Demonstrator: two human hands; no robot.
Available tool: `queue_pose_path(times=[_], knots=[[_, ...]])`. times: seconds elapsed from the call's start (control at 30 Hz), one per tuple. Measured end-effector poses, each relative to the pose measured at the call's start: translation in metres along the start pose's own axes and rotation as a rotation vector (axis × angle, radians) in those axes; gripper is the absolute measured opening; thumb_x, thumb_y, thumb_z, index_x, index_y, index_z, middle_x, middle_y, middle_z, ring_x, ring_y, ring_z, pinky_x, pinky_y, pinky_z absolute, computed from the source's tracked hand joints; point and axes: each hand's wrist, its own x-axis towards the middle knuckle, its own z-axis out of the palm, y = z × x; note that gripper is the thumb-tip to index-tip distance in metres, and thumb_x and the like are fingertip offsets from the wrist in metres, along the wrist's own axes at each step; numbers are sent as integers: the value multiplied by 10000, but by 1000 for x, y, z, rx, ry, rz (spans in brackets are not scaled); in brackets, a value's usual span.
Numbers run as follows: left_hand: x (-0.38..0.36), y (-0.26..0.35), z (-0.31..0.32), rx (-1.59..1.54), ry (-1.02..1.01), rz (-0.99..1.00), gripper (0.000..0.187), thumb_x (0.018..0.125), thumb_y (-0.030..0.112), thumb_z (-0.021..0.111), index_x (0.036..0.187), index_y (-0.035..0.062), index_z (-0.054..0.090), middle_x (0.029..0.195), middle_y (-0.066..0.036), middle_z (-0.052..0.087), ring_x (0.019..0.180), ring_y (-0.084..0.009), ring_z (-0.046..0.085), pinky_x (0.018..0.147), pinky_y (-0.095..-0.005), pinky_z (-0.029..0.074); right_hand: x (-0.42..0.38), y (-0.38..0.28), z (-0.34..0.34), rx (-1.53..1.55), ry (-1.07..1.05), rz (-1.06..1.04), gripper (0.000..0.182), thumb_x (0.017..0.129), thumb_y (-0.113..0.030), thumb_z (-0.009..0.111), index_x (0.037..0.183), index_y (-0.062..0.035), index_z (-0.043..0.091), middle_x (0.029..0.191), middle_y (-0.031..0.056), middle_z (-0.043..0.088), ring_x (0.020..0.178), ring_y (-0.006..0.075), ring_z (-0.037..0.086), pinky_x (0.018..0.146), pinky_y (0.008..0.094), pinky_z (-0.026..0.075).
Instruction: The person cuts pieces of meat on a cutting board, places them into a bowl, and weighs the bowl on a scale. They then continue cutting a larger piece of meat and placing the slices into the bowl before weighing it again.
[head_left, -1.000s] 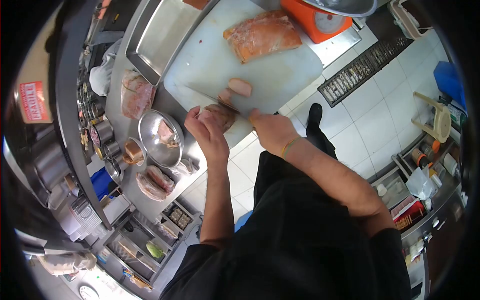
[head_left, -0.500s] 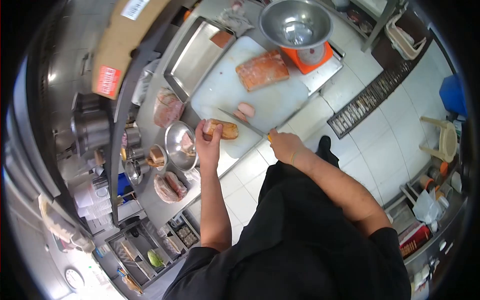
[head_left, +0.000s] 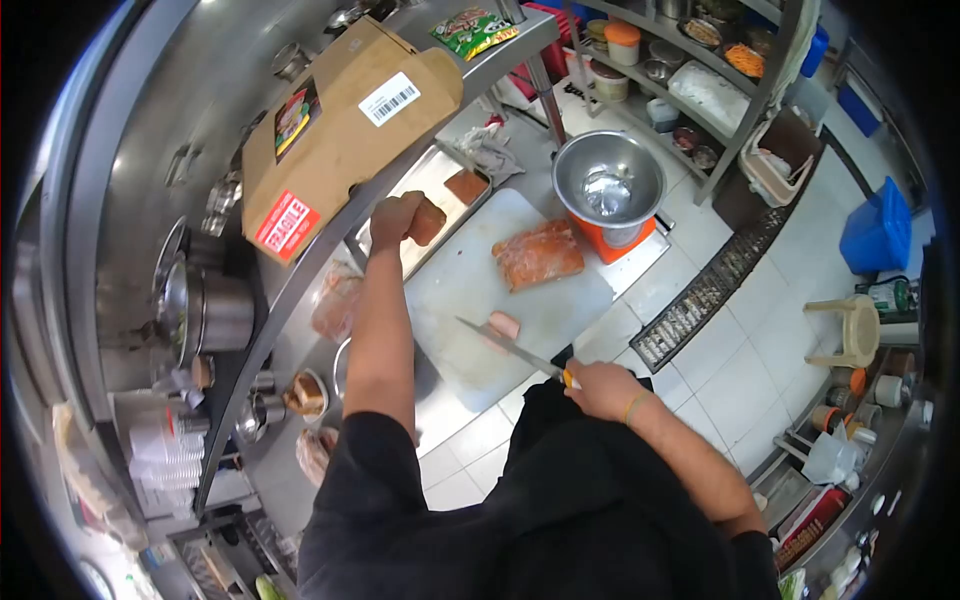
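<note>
My left hand (head_left: 397,222) grips a brown piece of meat (head_left: 427,221) above the metal tray (head_left: 412,255), where another brown piece (head_left: 466,187) lies at the far end. My right hand (head_left: 607,390) holds a knife (head_left: 520,352) by its yellow handle, the blade reaching over the near edge of the white cutting board (head_left: 450,320). A small pink cut piece (head_left: 504,324) lies beside the blade. Farther back on the board rests a large orange-brown slab of meat (head_left: 540,256).
A steel bowl (head_left: 608,180) sits on an orange scale (head_left: 612,236) beyond the board. A cardboard box (head_left: 350,130) stands on the shelf above the tray. Raw meat (head_left: 338,303) lies left of the board. A floor drain (head_left: 700,300) and stool (head_left: 855,330) are to the right.
My left hand has moved from the board's near left corner up over the tray, carrying the meat. My right hand still holds the knife. The view has shifted, showing more of the box and shelves.
</note>
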Motion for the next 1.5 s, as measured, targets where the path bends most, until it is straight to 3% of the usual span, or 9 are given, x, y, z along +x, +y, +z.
queue_pose_path(times=[0.23,0.4,0.6,0.77,0.93,1.03,1.27,1.43,1.5], knots=[[96,-16,78,102,-275,-205,754,867,712,727,869,-42,738,821,-162,746,632,-237,716,564,-368,587,-11,-32,-19,24,57,116,301,988,-291,679,1138,-44,596,882,218,723,859,437,707,780,553,545],[96,-16,73,-24,-383,-174,745,1037,719,415,1058,25,685,949,-109,727,710,-222,699,641,-348,623,-12,-35,-30,8,171,170,298,979,-282,693,1126,-41,598,862,222,713,864,443,703,779,553,541],[66,-27,52,31,-375,-9,687,1051,655,463,1203,21,679,1013,-134,743,764,-241,722,723,-386,601,-27,-5,-32,12,221,261,327,962,-320,719,1115,-54,606,848,240,704,869,462,690,772,564,531],[-70,-45,66,-336,474,416,302,981,242,669,1191,33,732,1108,-179,733,1038,-343,706,913,-440,559,-58,40,-13,229,157,308,392,930,-407,774,1054,-47,680,809,238,712,831,446,707,759,514,546],[-256,-48,149,-279,448,533,476,897,245,780,1321,55,677,1354,-225,627,1301,-417,567,1117,-509,448,-50,75,23,470,73,288,418,972,-376,775,1059,16,662,659,111,644,485,179,612,483,360,492],[-310,-19,175,-170,452,376,576,849,313,833,1341,62,668,1450,-252,538,1380,-441,485,1165,-522,396,-25,87,44,599,-18,224,392,989,-370,762,1056,-2,646,645,69,613,490,147,592,457,327,475],[-309,-33,202,-330,498,227,263,860,28,668,1120,26,700,1390,-225,549,1408,-451,451,1169,-551,380,24,45,76,461,-82,56,355,1028,-341,709,979,-20,565,659,54,621,499,140,599,447,321,479],[-309,-71,158,-429,800,154,323,790,-115,541,1053,4,686,1338,-218,561,1325,-416,514,1143,-487,415,29,-5,67,398,-173,-73,337,1023,-333,721,998,-24,587,656,42,614,490,119,585,437,313,461],[-309,-98,114,-609,893,148,334,795,-100,521,1068,-2,689,1301,-230,584,1288,-411,532,1142,-488,401,37,-28,62,254,-162,-236,369,1020,-367,703,1022,-12,602,731,148,666,642,290,676,602,413,526]])
